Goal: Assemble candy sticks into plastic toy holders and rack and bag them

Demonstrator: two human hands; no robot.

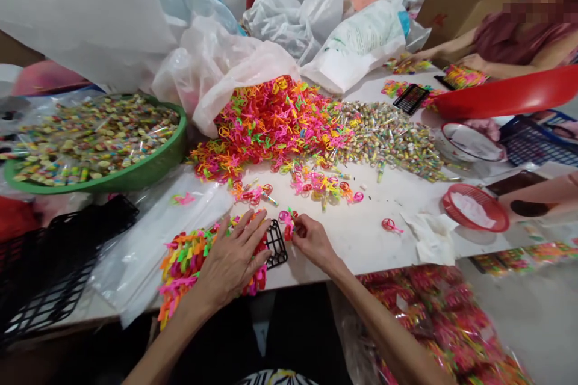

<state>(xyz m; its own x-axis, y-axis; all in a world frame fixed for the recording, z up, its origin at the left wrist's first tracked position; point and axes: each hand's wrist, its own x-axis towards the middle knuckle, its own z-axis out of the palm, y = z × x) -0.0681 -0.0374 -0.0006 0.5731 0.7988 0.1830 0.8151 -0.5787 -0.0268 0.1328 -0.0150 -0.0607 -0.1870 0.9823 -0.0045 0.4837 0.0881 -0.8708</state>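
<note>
My left hand [237,249] lies flat, fingers spread, over a black plastic grid rack [276,246] filled with small colourful plastic pieces [189,258]. The right end of the rack shows bare slots. Just right of it, my right hand [313,240] pinches small pink and red plastic pieces [288,222] between thumb and fingers. Beyond both hands lie loose plastic pieces with ring-shaped ends [323,185]. A single pink-red piece [391,226] rests on the white table [352,210] to the right.
A large pile of bright plastic pieces [280,126] spills from a white bag beside many small striped tubes [388,135]. A green basin [180,144] of tubes and black racks [58,258] stand left. At right are a red basket [474,207] and a co-worker [519,36].
</note>
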